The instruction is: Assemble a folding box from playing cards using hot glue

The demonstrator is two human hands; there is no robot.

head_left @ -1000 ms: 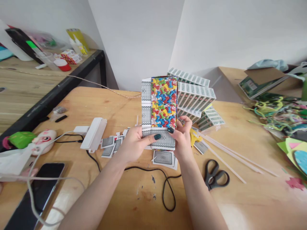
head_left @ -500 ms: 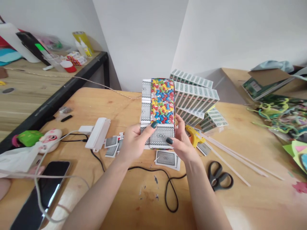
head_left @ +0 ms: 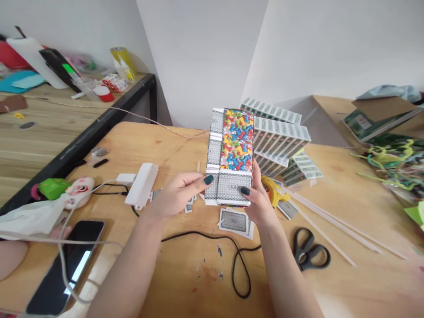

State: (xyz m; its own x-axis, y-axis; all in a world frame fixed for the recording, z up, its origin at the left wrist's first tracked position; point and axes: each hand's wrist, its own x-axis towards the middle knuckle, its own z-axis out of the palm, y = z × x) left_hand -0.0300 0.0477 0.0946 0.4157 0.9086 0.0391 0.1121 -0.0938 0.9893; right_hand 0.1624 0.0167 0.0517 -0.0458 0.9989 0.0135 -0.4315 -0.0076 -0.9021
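A box-like piece faced with playing cards and a bright multicoloured figure pattern is held up over the table. My right hand grips its lower right side, thumb on the grey card front and fingers behind. My left hand is at the lower left, its thumb on the edge of the card-covered side strip; its other fingers are partly hidden. Below lie loose playing cards, with more cards partly behind my left hand. A yellow glue gun rests to the right of my right hand.
Stacked card boxes stand behind on the right. Black scissors and thin white sticks lie at right. A black cord loops in front. At left are a phone, a white power strip and a doll.
My left thumb has slid left from the front panel to the side strip's outer edge, and that hand has drawn outward. The whole view has shifted slightly; my right hand keeps its grip.
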